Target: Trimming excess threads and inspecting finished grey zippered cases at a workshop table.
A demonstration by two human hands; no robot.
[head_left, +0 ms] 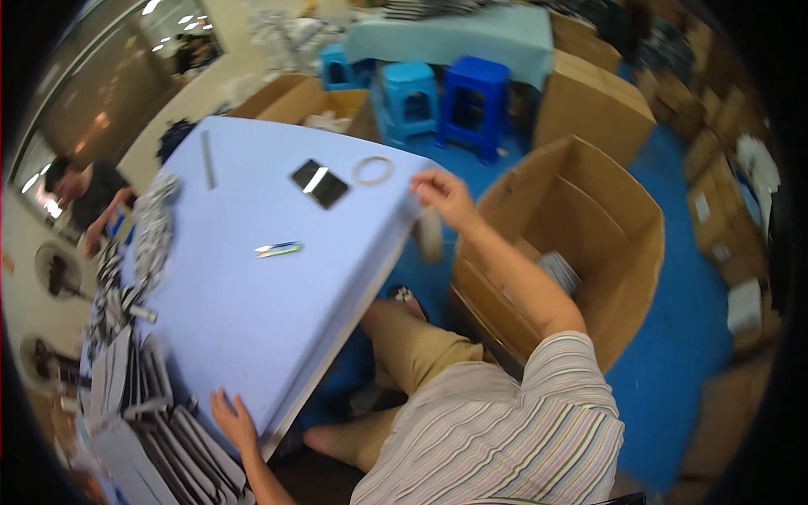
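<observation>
My left hand [233, 421] lies at the near left edge of the table, fingers spread and holding nothing. Beside it are stacks of folded grey fabric pieces [172, 446]. My right hand [444, 199] is at the table's far right corner, fingers loosely bent and apart, with nothing visible in them; it is slightly blurred. On the light blue tabletop [244, 328] lie thread snips [279, 249] with a yellow-green handle, a dark phone [320, 183], a roll of tape [373, 171] and a grey ruler-like strip [209, 160].
An open cardboard box [623, 244] stands at my right, with a striped grey piece [559, 271] inside. Blue stools [474, 101] and a cloth-covered table [454, 38] are beyond. Bunched grey fabric [156, 227] lines the table's left side, near another person [97, 198]. Cartons [715, 202] line the right.
</observation>
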